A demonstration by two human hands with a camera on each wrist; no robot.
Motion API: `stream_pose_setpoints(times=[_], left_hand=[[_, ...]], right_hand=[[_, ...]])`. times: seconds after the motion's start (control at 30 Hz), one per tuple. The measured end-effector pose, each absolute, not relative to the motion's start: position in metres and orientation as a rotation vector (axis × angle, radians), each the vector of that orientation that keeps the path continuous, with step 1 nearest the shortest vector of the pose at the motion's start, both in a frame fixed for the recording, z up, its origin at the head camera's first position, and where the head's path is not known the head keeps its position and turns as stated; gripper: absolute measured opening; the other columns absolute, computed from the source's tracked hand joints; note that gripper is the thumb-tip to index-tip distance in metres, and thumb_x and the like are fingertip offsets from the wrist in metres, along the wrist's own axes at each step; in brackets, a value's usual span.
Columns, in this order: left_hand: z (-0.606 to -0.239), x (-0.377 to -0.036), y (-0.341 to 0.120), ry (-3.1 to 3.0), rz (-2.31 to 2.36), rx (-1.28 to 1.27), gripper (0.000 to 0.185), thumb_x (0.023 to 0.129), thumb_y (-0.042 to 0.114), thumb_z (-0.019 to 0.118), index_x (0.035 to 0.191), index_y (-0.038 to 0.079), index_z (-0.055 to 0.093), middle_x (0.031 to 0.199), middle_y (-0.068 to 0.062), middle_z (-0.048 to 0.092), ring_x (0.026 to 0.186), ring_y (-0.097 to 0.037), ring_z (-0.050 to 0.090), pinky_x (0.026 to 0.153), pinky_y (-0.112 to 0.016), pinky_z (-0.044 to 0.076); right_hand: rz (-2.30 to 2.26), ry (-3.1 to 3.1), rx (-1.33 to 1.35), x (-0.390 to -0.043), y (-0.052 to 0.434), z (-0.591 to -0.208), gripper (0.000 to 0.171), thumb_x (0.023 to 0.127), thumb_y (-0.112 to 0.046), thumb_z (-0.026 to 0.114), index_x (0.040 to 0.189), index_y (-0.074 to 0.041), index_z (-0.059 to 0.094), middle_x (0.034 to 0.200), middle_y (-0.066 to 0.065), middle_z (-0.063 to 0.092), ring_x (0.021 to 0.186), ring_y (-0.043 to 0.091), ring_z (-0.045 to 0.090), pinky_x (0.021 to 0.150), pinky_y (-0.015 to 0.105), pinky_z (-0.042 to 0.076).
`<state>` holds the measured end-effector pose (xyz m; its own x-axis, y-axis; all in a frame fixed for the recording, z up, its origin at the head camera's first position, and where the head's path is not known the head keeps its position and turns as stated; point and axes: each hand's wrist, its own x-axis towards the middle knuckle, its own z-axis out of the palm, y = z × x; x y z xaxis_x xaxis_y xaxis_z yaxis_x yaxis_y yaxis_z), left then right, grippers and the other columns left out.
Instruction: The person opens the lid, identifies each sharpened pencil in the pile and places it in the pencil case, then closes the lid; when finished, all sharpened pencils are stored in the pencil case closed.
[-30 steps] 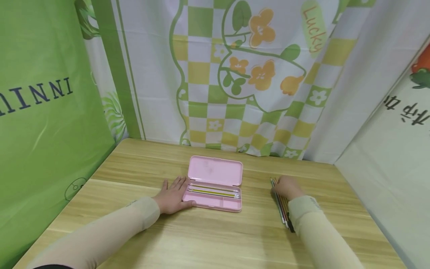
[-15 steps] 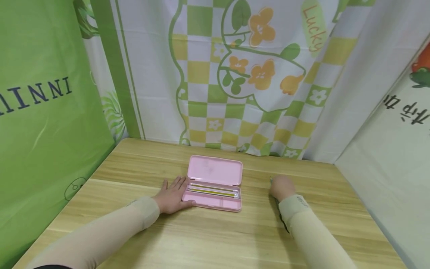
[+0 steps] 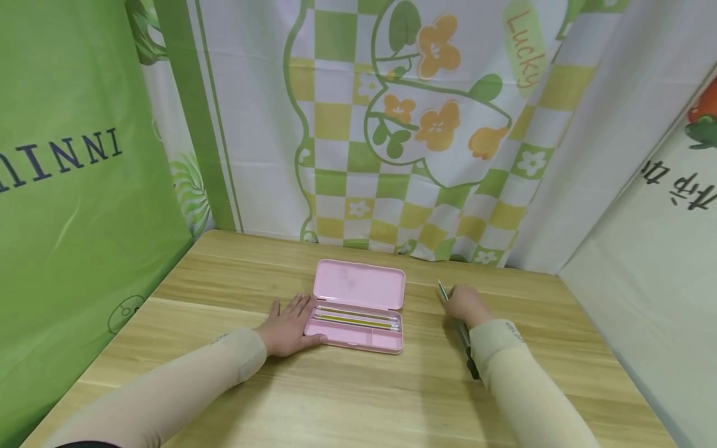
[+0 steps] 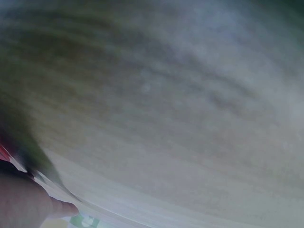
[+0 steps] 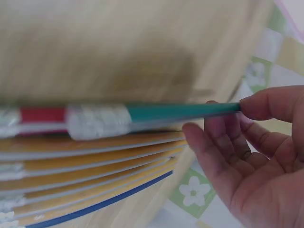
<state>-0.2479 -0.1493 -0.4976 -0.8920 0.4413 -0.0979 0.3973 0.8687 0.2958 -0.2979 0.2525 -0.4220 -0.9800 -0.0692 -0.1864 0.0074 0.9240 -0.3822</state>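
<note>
The right hand (image 3: 468,305) pinches a green pencil (image 5: 175,112) to the right of the pink case (image 3: 342,335). The pencil runs near to far, crosswise to the pencils (image 3: 358,321) lying left to right inside. The left hand (image 3: 287,325), fingers spread, rests at the case's left end.

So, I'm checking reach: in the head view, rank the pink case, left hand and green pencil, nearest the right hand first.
1. Green pencil, in the right hand
2. Pink case, to the left
3. Left hand, at the case's left end
</note>
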Motion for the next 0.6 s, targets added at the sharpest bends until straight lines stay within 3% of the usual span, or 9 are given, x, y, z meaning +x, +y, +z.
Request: stream_pose_setpoints(times=[0.13,0.27,0.37,0.6], left_hand=[[-0.494,-0.246,-0.149,2.875,0.408,0.644,0.104,0.098,0.075,0.043,0.165,0.002,0.013,0.170,-0.021,0.012,0.157,-0.038,0.007,0.117,-0.072,-0.001],[-0.492,-0.245,-0.150,2.873,0.413,0.646,0.104,0.098,0.074,0.044,0.165,0.000,0.014,0.169,-0.023,0.013,0.156,-0.039,0.008,0.117,-0.072,0.000],[-0.492,-0.245,-0.150,2.872,0.408,0.642,0.104,0.098,0.074,0.044,0.165,0.000,0.014,0.169,-0.023,0.013,0.156,-0.039,0.007,0.117,-0.072,0.000],[-0.497,-0.248,-0.148,2.876,0.377,0.635,0.103,0.098,0.075,0.043,0.165,0.003,0.013,0.170,-0.019,0.011,0.157,-0.036,0.006,0.118,-0.070,-0.001]], right_hand=[[-0.896,2.749,-0.020,-0.299,0.246,-0.412,0.032,0.097,0.003,0.049,0.124,0.020,0.055,0.109,0.028,0.063,0.086,0.031,0.064,0.071,0.036,0.058],[-1.130,2.609,-0.035,-0.300,0.236,-0.403,0.039,0.105,0.000,0.046,0.136,0.022,0.045,0.127,0.036,0.056,0.109,0.041,0.064,0.090,0.045,0.058],[-1.295,2.514,-0.039,-0.301,0.228,-0.398,0.039,0.107,0.000,0.045,0.138,0.023,0.042,0.125,0.035,0.056,0.107,0.038,0.065,0.094,0.043,0.057],[-1.543,2.341,-0.088,-0.305,0.208,-0.391,0.038,0.106,0.000,0.045,0.138,0.020,0.040,0.110,0.024,0.067,0.086,0.017,0.069,0.084,0.035,0.059]])
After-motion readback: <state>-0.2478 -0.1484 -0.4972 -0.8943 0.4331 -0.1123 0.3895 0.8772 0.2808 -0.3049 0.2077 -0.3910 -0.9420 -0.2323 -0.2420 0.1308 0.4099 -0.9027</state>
